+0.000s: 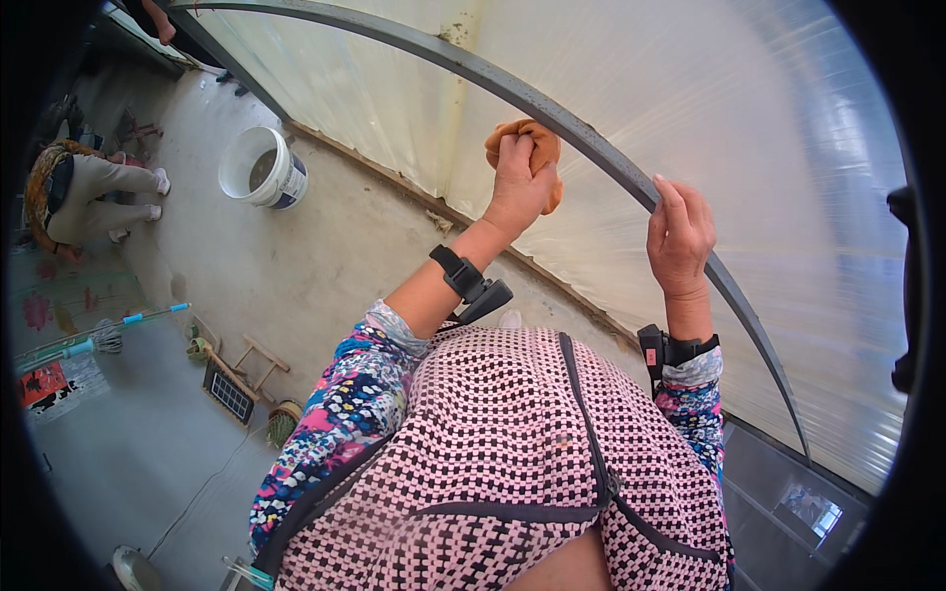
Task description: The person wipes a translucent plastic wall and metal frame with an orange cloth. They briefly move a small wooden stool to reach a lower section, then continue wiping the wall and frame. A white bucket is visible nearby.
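My left hand (523, 177) grips a bunched orange-brown cloth (547, 148) just below a curved grey metal bar (473, 68). Behind the cloth hangs a wall of translucent plastic sheeting (414, 96), and the cloth seems to lie against the sheeting or the bar's lower edge. To the right, my right hand (680, 233) is closed around the same bar, farther along its curve; its palm side is hidden. Both wrists carry black straps with small devices.
A white plastic bucket (259, 166) with murky contents stands on the concrete floor. Another person (89, 185) bends over at far left. A mop (107, 336), a small wooden stool (262, 362), a framed panel (229, 391) and a potted cactus (283, 422) are at lower left. A wooden strip (547, 273) edges the sheeting.
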{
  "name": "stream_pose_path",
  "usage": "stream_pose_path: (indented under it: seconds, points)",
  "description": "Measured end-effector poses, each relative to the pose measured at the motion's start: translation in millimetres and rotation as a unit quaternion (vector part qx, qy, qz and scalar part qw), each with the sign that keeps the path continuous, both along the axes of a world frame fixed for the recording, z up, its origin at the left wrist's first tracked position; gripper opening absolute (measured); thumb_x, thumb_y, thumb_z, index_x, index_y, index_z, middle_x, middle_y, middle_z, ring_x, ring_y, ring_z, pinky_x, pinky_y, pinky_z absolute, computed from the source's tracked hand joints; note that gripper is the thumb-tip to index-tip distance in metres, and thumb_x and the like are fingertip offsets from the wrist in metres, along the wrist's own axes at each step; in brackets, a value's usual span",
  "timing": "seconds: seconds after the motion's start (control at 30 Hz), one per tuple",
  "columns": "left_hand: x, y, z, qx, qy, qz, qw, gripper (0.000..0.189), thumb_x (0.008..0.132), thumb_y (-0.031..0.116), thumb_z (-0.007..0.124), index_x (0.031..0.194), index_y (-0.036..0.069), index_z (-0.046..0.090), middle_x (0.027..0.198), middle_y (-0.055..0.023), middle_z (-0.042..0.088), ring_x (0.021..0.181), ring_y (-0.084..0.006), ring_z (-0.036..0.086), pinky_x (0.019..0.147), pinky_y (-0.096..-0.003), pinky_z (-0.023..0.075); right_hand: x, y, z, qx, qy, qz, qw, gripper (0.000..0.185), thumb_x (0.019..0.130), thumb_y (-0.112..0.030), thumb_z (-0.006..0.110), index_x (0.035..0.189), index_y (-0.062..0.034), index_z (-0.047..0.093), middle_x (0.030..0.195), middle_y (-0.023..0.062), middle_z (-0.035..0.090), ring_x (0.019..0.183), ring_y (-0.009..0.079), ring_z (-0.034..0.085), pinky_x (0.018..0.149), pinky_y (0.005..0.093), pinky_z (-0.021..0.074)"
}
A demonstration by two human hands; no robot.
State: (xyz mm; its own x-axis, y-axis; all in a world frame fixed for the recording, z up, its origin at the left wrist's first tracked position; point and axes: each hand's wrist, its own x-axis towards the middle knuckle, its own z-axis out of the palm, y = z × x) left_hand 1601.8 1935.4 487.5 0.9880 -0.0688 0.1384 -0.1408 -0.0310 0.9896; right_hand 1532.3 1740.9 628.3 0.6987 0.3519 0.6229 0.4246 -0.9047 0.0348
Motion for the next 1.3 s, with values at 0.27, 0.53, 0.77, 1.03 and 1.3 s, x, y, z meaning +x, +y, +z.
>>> stream_pose_path:
  seconds: [0.27, 0.53, 0.77, 1.03, 1.3]
  points:
    - [-9, -3, -11, 0.081, -0.048, 0.064, 0.993, 0.042, 0.093, 0.000, 0.061, 0.134, -0.002, 0.052, 0.133, -0.0188, 0.041, 0.125, -0.0386, 0.043, 0.107, -0.0428, 0.0415, 11, 6, 20, -0.082, 0.064, 0.021, 0.994, 0.032, 0.080, 0.005, 0.070, 0.111, -0.0035, 0.072, 0.100, 0.0081, 0.067, 0.085, 0.0270, 0.063, 0.073, 0.0383, 0.0521]
    - [-3, 3, 12, 0.009, -0.132, 0.201, 0.971, 0.040, 0.086, -0.004, 0.064, 0.125, 0.002, 0.055, 0.129, -0.0216, 0.046, 0.113, -0.0432, 0.055, 0.087, -0.0458, 0.0541, 19, 40, 36, -0.128, 0.037, 0.047, 0.990, 0.037, 0.083, 0.005, 0.072, 0.118, -0.0048, 0.068, 0.107, 0.0088, 0.064, 0.090, 0.0279, 0.061, 0.078, 0.0389, 0.0513]
    - [-16, 4, -38, -0.011, -0.015, 0.170, 0.985, 0.056, 0.088, 0.003, 0.063, 0.141, 0.002, 0.045, 0.136, -0.0237, 0.041, 0.117, -0.0467, 0.051, 0.097, -0.0494, 0.0503, 13, 55, 56, -0.154, 0.032, 0.044, 0.987, 0.040, 0.080, 0.006, 0.073, 0.119, -0.0043, 0.068, 0.107, 0.0099, 0.064, 0.092, 0.0287, 0.061, 0.079, 0.0391, 0.0509]
    - [-21, -3, -125, 0.104, 0.163, 0.118, 0.974, 0.054, 0.090, 0.007, 0.063, 0.139, 0.001, 0.041, 0.142, -0.0205, 0.040, 0.130, -0.0444, 0.048, 0.105, -0.0465, 0.0507, -4, 61, 77, -0.165, 0.006, 0.047, 0.985, 0.044, 0.078, 0.007, 0.072, 0.121, -0.0057, 0.066, 0.107, 0.0098, 0.063, 0.091, 0.0277, 0.060, 0.078, 0.0385, 0.0499]
    - [29, 37, -161, 0.085, 0.440, -0.031, 0.893, 0.046, 0.093, 0.005, 0.056, 0.138, 0.002, 0.053, 0.149, -0.0185, 0.048, 0.135, -0.0410, 0.051, 0.110, -0.0469, 0.0479, 0, 80, 80, -0.177, 0.017, 0.036, 0.983, 0.046, 0.077, 0.007, 0.072, 0.120, -0.0064, 0.066, 0.106, 0.0092, 0.063, 0.090, 0.0272, 0.060, 0.077, 0.0381, 0.0497]
